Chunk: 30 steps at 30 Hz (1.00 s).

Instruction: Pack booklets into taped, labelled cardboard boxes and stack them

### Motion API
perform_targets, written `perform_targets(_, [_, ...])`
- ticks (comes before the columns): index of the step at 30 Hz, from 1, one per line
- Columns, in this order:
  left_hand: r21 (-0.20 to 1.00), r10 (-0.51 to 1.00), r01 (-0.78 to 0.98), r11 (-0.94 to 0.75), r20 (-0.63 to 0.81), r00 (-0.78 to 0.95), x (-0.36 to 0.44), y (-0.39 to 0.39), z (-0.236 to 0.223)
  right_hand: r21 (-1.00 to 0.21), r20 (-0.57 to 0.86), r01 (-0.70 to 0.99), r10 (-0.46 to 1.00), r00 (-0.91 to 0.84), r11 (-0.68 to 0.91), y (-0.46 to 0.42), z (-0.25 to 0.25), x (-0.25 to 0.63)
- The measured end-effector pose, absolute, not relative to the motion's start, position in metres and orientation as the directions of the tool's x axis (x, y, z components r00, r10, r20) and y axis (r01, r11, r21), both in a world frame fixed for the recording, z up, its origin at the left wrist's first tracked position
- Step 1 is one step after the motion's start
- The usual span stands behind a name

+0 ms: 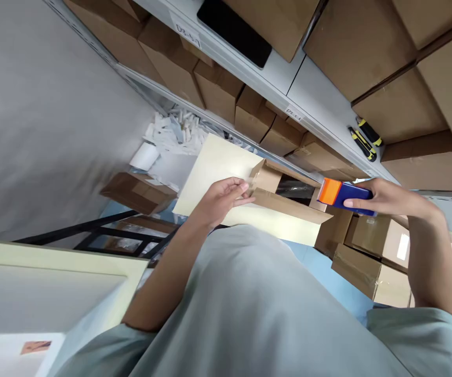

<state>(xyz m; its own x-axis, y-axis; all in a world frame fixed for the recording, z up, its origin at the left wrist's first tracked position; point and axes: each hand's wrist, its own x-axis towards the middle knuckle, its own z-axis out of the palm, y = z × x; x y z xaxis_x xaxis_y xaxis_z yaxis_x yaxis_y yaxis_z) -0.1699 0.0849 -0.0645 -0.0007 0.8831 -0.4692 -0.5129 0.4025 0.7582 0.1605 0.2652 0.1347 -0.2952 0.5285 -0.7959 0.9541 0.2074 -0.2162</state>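
Note:
An open cardboard box (289, 203) rests on the pale yellow tabletop (222, 162) in front of me, its top flaps standing up. Through the opening shows something dark with a shiny plastic look. At the box's left end is my left hand (223, 198), thumb and forefinger pinched on what looks like a short piece of clear tape (251, 183); another finger extends against the near flap. Above the box's right end, my right hand (383, 199) grips a blue tape dispenser (353, 198) by its body. Its orange head (330, 191) points left.
Along the far side runs a metal shelf (284, 73) of cardboard boxes, with a black flat object (234, 32) and yellow-black utility knives (368, 137) on it. More boxes (371, 262) stand at right. White scraps (179, 128) and an open carton (139, 192) lie left.

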Motion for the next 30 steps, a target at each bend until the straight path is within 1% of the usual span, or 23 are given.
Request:
perform_targets(3, [0.684,0.869,-0.607,0.405,-0.494,0.024,-0.163,0.097,-0.084,-0.217,-0.880,0.966,0.401,-0.255,0.137,0.286,0.125,0.156])
perform_targets(8, [0.589,0.837,-0.687,0.426,-0.545,0.052,-0.166,0.112,-0.103,-0.253,-0.893,0.965,0.367,-0.259,0.064,0.298,0.101,0.148])
perform_targets(11, [0.568,0.825,-0.688,0.453,-0.559,0.081,-0.171,0.117,-0.107,-0.265,-0.898,0.964,0.358,-0.255,0.023,0.296,0.083,0.147])
perform_targets(17, [0.542,0.794,-0.677,0.497,-0.600,0.103,-0.178,0.122,-0.111,-0.320,-0.916,0.942,0.288,-0.280,-0.101,0.287,0.049,0.159])
perform_targets(21, [0.542,0.777,-0.647,0.537,-0.617,0.127,-0.180,0.123,-0.113,-0.305,-0.941,0.936,0.207,-0.268,-0.177,0.288,0.037,0.168])
perform_targets(25, [0.549,0.782,-0.648,0.528,-0.613,0.118,-0.180,0.126,-0.115,-0.335,-0.938,0.929,0.145,-0.314,-0.157,0.291,0.030,0.167])
perform_targets(30, [0.548,0.780,-0.646,0.531,-0.615,0.119,-0.182,0.126,-0.122,-0.389,-0.912,0.921,0.163,-0.377,-0.041,0.287,0.015,0.163])
